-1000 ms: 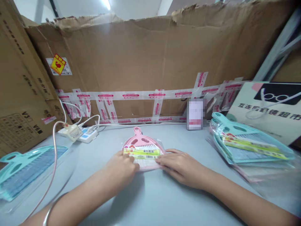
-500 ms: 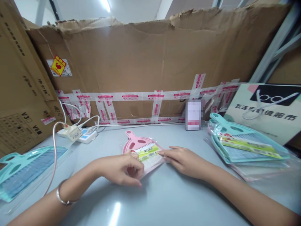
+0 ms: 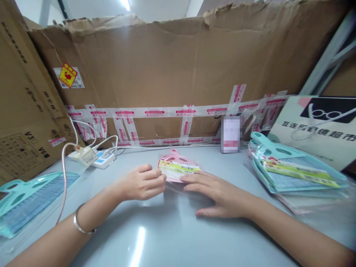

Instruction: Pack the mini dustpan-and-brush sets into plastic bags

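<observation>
A pink dustpan-and-brush set [image 3: 176, 157] with a yellow-green label [image 3: 174, 165] lies in a clear plastic bag [image 3: 178, 185] at the middle of the table. My left hand [image 3: 146, 182] is closed at the bag's lower left corner, its fingers curled as in a pinch; the exact grip on the film is hidden. Across the bag's lower right side rest the outstretched fingers of my right hand [image 3: 219, 193], thumb spread away.
Bagged turquoise dustpan sets [image 3: 294, 163] are stacked at right, by a paper bag [image 3: 319, 129]. Another turquoise set [image 3: 36, 200] lies at left, near a power strip [image 3: 104, 158] and cable. A phone [image 3: 231, 134] leans against the cardboard wall [image 3: 167, 66].
The pink set has turned and shifted slightly right and away, its label now nearly level. My left hand's fingers have closed and moved up; my right hand has flattened onto the bag.
</observation>
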A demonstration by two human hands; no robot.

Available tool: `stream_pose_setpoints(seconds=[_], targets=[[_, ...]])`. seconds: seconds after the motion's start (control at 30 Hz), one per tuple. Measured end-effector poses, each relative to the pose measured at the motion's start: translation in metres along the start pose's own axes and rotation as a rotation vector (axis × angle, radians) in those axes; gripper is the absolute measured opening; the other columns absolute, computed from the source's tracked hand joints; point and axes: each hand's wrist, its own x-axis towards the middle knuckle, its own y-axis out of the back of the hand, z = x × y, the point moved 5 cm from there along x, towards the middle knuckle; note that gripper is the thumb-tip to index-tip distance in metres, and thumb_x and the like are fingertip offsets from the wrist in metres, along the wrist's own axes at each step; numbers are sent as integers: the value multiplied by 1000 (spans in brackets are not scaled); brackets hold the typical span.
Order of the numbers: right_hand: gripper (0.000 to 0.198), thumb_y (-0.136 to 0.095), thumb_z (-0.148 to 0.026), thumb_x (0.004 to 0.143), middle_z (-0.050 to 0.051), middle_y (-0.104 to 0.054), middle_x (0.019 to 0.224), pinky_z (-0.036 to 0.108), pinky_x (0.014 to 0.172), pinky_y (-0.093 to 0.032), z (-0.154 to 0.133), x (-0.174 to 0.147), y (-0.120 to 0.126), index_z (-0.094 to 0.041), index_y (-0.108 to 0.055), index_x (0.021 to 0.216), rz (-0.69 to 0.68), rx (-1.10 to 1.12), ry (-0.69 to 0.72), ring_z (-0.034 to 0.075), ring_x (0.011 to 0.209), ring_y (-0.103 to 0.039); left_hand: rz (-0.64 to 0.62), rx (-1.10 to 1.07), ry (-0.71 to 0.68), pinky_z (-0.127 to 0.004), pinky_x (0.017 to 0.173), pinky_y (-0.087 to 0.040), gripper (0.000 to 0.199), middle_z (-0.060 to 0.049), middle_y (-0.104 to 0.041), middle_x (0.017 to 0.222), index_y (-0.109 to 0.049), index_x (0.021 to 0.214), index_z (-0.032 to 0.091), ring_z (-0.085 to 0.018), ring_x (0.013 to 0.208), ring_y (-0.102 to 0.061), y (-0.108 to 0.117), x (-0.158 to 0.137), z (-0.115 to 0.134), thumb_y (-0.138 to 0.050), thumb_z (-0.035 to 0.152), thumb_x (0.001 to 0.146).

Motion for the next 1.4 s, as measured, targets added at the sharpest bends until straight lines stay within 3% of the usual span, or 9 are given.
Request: stream_pose_setpoints(seconds=[0.1, 0.27, 0.43, 0.57, 0.77, 0.9, 1.03, 1.27, 1.4], targets=[[45, -51, -34, 83, 10, -38, 138, 39, 103, -32, -1, 2, -8, -21, -47, 126, -42, -8, 7, 19, 127, -36, -2, -150, 89, -30, 62, -29, 10, -2, -66, 81, -56, 77, 15, -15, 78, -51, -2, 4, 5, -50, 9, 81], [39, -41, -15, 86, 5, -41, 137, 39, 101, -36, 6, 2, -16, -25, -50, 123, -30, 8, -50, 18, 123, -40, -187, -623, 386, -30, 68, -27, 11, 1, -60, 69, -53, 72, 18, -14, 74, -46, -13, 13, 6, -50, 18, 83], [28, -44, -24, 88, 5, -58, 121, 36, 97, -40, 13, 0, -13, -23, -60, 111, 104, 238, -78, 17, 112, -52, -311, -811, 651, -30, 70, -26, 19, 2, -55, 67, -53, 72, 18, -14, 71, -41, -22, 4, -7, -47, 29, 86], [21, -48, -31, 85, 2, -70, 89, 27, 79, -48, 34, -3, -11, -19, -66, 86, 248, 497, -409, 15, 84, -63, -399, -844, 878, -33, 78, -29, 28, 1, -50, 72, -50, 67, 17, -15, 77, -44, -36, -12, -19, -42, 35, 86], [19, -49, -32, 81, 2, -60, 72, 29, 65, -43, 57, -7, -16, -19, -59, 72, 288, 329, -667, 16, 69, -55, -712, -896, 988, -32, 78, -33, 38, -2, -52, 75, -56, 61, 16, -18, 78, -49, -62, -36, -20, -41, 42, 83], [15, -52, -34, 76, 4, -55, 79, 35, 76, -42, 72, -15, -15, -20, -53, 72, 378, 176, -774, 20, 82, -53, -690, -888, 1105, -27, 71, -35, 40, -2, -51, 71, -53, 54, 16, -16, 70, -49, -70, -44, -22, -42, 45, 80], [16, -50, -35, 74, 1, -53, 75, 31, 65, -43, 84, -21, -24, -21, -43, 76, 290, 250, -895, 17, 69, -51, -658, -945, 1182, -24, 64, -36, 35, 0, -52, 70, -50, 53, 17, -15, 67, -49, -76, -47, -19, -48, 44, 75], [18, -47, -34, 77, 1, -52, 78, 31, 67, -44, 85, -23, -29, -20, -42, 87, 263, 292, -885, 16, 69, -50, -630, -992, 1224, -23, 61, -35, 32, 1, -51, 71, -50, 53, 17, -14, 64, -47, -77, -52, -17, -51, 43, 72], [35, -49, -40, 78, 9, -51, 104, 40, 86, -40, 75, -19, -18, -20, -46, 107, 329, 145, -788, 22, 98, -49, -553, -1068, 1358, -22, 52, -32, 35, 2, -51, 64, -50, 60, 17, -12, 57, -44, -80, -61, -22, -53, 50, 70]])
